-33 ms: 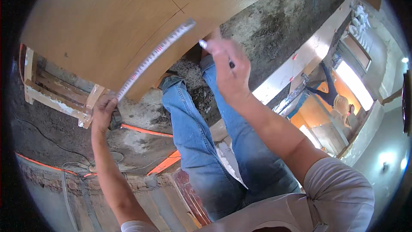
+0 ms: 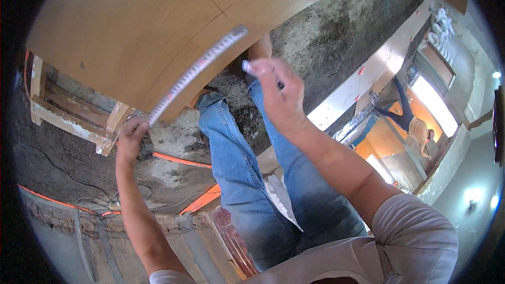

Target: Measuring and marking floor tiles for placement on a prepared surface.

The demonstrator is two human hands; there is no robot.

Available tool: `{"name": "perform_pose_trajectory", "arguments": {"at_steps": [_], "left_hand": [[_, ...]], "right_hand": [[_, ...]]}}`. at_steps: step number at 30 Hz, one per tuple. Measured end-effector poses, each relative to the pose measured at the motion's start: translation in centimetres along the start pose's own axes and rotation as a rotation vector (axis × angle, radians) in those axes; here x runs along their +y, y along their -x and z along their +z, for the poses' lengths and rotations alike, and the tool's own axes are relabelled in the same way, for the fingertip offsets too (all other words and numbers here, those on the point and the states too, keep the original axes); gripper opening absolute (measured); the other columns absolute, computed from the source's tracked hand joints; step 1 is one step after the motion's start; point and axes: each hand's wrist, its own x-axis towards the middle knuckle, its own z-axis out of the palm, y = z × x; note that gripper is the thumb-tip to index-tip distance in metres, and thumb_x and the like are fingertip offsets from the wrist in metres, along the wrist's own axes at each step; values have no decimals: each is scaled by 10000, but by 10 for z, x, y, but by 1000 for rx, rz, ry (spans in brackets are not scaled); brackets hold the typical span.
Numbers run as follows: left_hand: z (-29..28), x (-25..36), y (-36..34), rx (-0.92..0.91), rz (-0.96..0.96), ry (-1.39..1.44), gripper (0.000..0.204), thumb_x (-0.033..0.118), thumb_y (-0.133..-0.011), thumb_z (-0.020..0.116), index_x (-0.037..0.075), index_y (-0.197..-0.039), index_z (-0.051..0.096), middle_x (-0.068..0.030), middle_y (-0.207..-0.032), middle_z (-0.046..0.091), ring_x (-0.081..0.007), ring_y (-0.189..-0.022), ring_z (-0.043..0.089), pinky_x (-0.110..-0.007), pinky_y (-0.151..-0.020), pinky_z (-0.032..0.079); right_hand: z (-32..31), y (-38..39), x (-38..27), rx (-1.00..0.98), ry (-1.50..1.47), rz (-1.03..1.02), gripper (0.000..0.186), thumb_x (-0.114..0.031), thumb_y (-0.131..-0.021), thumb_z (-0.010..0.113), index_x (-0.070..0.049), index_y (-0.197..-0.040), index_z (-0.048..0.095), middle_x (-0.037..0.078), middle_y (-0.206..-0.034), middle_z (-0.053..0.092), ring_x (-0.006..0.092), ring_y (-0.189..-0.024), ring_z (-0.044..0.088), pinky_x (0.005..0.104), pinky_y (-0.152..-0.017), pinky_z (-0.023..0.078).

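My left hand (image 2: 132,135) is closed round the dark case of a tape measure (image 2: 196,68), just off the near edge of a brown wooden board (image 2: 121,26). Its pale blade, blurred, stretches up and to the right over the board. Thin dark lines are drawn on the board, two of them crossing beyond the blade's end. Past that end, off the board's edge, my right hand (image 2: 281,92) is closed on a small pen-like thing (image 2: 246,67). A white end of it pokes out by the thumb; the fingers hide the rest.
My jeans-clad legs (image 2: 231,168) are below the board, over rough, stained concrete (image 2: 326,31). A wooden frame (image 2: 68,121) stands at the left, near orange strips (image 2: 181,161) and loose cables (image 2: 58,171). At the right lies a long pale plank (image 2: 376,68); beyond it another person (image 2: 418,129) bends over.
My left hand and the tape blade have shifted slightly to the right. My right hand has moved a little down, toward me, and away from the blade's end.
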Motion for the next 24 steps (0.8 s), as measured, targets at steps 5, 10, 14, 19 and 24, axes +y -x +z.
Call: {"name": "perform_pose_trajectory", "arguments": {"at_steps": [5,10,14,19,24], "left_hand": [[64,33,26,-71,-52,95,128,132,-842,577,8,-845,606,-20,-764,568,-120,-751,510,-253,-702,405],[110,66,20,-171,-76,169,157,154,-860,564,2,-889,588,-26,-758,550,-123,-727,505,-260,-673,411],[117,81,22,-212,-34,65,146,155,-862,550,21,-910,519,0,-754,487,-92,-709,438,-237,-651,386],[70,20,57,-232,-221,331,212,74,-764,626,44,-953,537,40,-825,469,-71,-783,434,-215,-708,362],[63,42,46,-177,-186,165,126,111,-740,613,-14,-727,602,-3,-648,529,-108,-650,491,-254,-615,396]], "right_hand": [[18,49,7,-449,27,479,262,-208,-882,495,17,-990,573,58,-682,584,110,-608,543,262,-569,451],[34,57,25,-355,-21,651,276,-239,-854,521,21,-793,593,151,-613,584,197,-502,552,328,-511,449],[-2,19,35,-165,-317,737,231,-234,-821,545,-27,-719,557,34,-595,527,83,-465,445,227,-391,315],[-141,-146,71,166,-217,727,141,-155,-825,512,-91,-699,511,15,-581,491,96,-450,422,225,-360,284],[-277,-255,84,447,-203,572,136,-187,-829,517,-119,-720,474,-34,-563,381,72,-434,301,217,-363,212]]}}
